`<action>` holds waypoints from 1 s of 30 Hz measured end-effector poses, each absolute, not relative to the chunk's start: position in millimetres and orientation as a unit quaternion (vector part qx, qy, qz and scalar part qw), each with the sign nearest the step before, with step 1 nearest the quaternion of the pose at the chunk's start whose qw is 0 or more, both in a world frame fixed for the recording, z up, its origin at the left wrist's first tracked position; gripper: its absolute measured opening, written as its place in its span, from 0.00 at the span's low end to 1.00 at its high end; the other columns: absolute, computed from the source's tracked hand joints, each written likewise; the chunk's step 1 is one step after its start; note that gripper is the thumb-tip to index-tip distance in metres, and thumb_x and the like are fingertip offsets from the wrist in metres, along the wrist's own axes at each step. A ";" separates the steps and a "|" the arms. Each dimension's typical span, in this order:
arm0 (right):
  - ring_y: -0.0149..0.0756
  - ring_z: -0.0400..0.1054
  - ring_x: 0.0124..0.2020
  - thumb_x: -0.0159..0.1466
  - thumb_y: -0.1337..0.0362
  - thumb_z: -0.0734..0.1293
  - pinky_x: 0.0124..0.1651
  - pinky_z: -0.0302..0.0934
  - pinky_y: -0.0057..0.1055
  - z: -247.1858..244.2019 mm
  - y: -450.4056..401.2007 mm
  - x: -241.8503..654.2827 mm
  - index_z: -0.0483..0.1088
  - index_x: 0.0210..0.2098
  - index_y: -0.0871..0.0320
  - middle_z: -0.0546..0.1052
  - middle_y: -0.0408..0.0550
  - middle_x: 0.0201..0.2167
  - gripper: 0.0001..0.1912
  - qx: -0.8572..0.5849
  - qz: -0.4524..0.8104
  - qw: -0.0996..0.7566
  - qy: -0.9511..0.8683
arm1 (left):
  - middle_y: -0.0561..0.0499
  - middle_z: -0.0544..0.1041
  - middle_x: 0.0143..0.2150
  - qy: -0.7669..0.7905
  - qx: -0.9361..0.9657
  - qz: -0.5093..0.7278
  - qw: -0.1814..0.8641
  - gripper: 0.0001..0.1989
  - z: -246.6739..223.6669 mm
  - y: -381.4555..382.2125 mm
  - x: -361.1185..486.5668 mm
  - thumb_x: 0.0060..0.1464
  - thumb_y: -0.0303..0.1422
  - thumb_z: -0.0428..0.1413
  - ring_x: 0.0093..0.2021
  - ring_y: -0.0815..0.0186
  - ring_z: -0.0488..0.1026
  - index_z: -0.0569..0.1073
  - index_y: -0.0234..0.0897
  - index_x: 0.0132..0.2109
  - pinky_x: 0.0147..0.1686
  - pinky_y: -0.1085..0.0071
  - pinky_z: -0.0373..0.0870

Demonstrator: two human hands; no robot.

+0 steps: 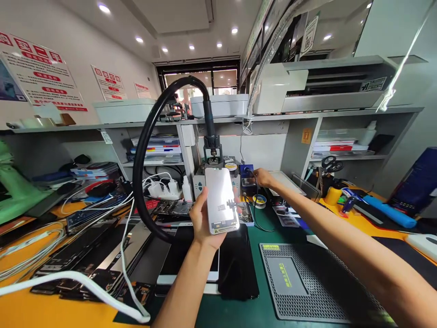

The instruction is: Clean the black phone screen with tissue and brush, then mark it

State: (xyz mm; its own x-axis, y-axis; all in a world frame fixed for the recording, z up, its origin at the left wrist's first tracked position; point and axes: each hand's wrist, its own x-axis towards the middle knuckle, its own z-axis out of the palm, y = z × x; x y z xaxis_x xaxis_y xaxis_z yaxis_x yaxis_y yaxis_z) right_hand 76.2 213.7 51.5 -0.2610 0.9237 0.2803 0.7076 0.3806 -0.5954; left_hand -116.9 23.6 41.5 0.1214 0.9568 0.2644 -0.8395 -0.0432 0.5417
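Note:
My left hand (200, 217) is closed around a phone screen (218, 191), held up with its shiny silver back towards me. A dark flex cable and a small label show on the lower part of that back. My right hand (262, 176) is stretched far forward to the right, beside a small blue device (246, 170) with a black cable. Its fingers look curled together, and whatever they may hold is hidden. Behind the phone screen stands a hot air gun (211, 141) in its holder, with a thick black hose (139, 159) curving to the left.
A grey perforated mat (283, 298) lies on the green work mat (242, 314) at right. Dark tablets or screens (239, 269) lie under my left forearm. Stacked phone parts (85, 255) and white cables (124, 255) fill the left. Scissors (332, 164) stand at the right.

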 end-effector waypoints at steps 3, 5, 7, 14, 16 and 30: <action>0.44 0.70 0.48 0.69 0.58 0.65 0.49 0.68 0.41 48.3 219.1 70.4 0.72 0.50 0.57 0.73 0.49 0.53 0.14 -0.543 0.208 0.291 -0.760 | 0.38 0.77 0.43 0.097 0.302 0.649 0.692 0.28 40.7 24.2 -115.8 0.59 0.47 0.51 0.37 0.58 0.76 0.69 0.29 0.57 0.33 0.63 0.75; 0.44 0.70 0.49 0.69 0.58 0.65 0.49 0.68 0.41 46.7 221.0 68.5 0.72 0.50 0.56 0.73 0.49 0.53 0.13 -0.551 0.224 0.297 -0.747 | 0.37 0.77 0.43 0.098 0.306 0.646 0.692 0.29 40.5 24.3 -114.9 0.59 0.47 0.51 0.37 0.57 0.75 0.69 0.28 0.58 0.32 0.63 0.75; 0.45 0.70 0.49 0.69 0.58 0.65 0.49 0.68 0.41 45.2 221.6 69.5 0.72 0.50 0.56 0.73 0.48 0.53 0.13 -0.558 0.238 0.313 -0.731 | 0.37 0.77 0.44 0.100 0.307 0.646 0.692 0.29 40.9 23.7 -114.1 0.59 0.47 0.50 0.37 0.58 0.75 0.69 0.28 0.58 0.32 0.64 0.75; 0.40 0.72 0.45 0.68 0.59 0.66 0.46 0.70 0.42 52.8 193.8 122.0 0.69 0.53 0.60 0.73 0.51 0.50 0.16 -0.581 0.308 0.406 -0.635 | 0.38 0.76 0.44 0.108 0.333 0.604 0.716 0.26 41.2 16.9 -102.3 0.61 0.46 0.48 0.37 0.59 0.74 0.72 0.30 0.55 0.34 0.64 0.75; 0.36 0.72 0.39 0.68 0.59 0.65 0.40 0.70 0.37 60.1 170.3 144.9 0.69 0.52 0.59 0.75 0.50 0.46 0.15 -0.568 0.346 0.438 -0.604 | 0.38 0.76 0.45 0.112 0.345 0.567 0.739 0.25 38.3 14.1 -93.6 0.61 0.45 0.49 0.38 0.59 0.74 0.72 0.30 0.54 0.35 0.63 0.75; 0.37 0.74 0.29 0.56 0.58 0.75 0.35 0.65 0.32 49.6 42.4 152.6 0.79 0.40 0.59 0.79 0.47 0.25 0.15 -0.408 0.525 0.500 -0.555 | 0.41 0.74 0.48 0.486 0.679 0.544 -0.078 0.35 5.4 2.8 -54.4 0.49 0.41 0.63 0.46 0.56 0.73 0.62 0.34 0.61 0.44 0.60 0.73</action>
State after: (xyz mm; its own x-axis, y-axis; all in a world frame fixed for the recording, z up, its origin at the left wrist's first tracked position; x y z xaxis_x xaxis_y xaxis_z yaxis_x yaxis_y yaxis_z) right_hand 152.6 42.4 49.6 -0.1672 0.9779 0.1252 -0.0719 0.1146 -0.9908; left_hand -54.4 2.8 5.4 -0.0643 0.5745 0.8160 0.7451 -0.5163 0.4222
